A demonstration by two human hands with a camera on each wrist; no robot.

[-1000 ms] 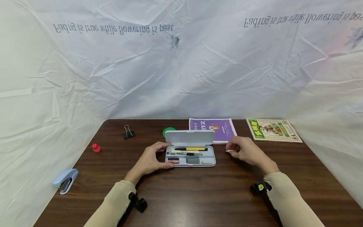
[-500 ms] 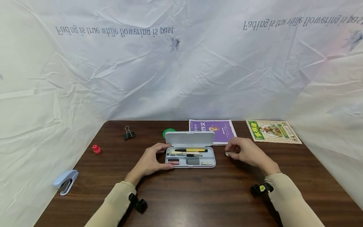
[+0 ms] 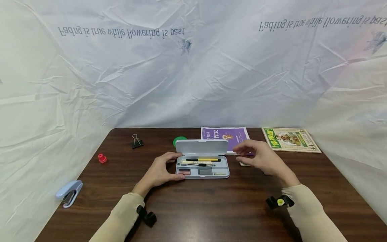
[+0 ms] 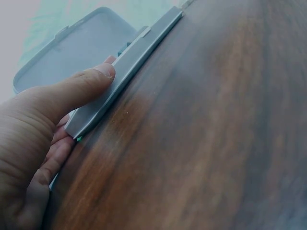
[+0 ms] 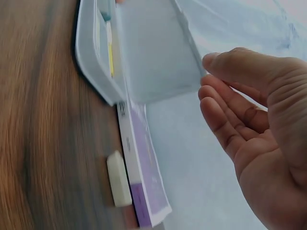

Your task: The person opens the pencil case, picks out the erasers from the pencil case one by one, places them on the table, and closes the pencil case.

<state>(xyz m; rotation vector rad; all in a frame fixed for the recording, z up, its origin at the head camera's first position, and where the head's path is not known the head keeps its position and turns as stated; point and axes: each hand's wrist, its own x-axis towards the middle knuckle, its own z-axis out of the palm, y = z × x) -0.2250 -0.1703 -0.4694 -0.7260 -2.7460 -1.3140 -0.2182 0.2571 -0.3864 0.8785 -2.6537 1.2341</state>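
Observation:
A light grey pencil case [image 3: 223, 163] stands with its lid raised. My left hand [image 3: 160, 170] grips its left end, thumb at the front edge [image 4: 91, 84] and fingers round the back. Inside lie a yellow and black pen [image 3: 208, 160], other pens, a reddish-brown block [image 3: 184, 172], a grey block [image 3: 205, 171] and a small pale block [image 3: 220, 173]. Just right of the case, my right hand [image 3: 261, 158] hovers with relaxed fingers and holds nothing. Under its fingers a white eraser [image 5: 118, 179] lies on the table.
Behind the case lie a purple book [image 3: 239, 136] and a green round thing [image 3: 179, 139]. A second book [image 3: 291, 139] lies at the back right. On the left are a binder clip [image 3: 137, 143], a red cap-like piece [image 3: 102, 158] and a blue stapler [image 3: 70, 194].
My right hand has let go of the white eraser, leaving it on the table, and has risen slightly leftward with its fingers loosened. The left hand keeps its grip on the case.

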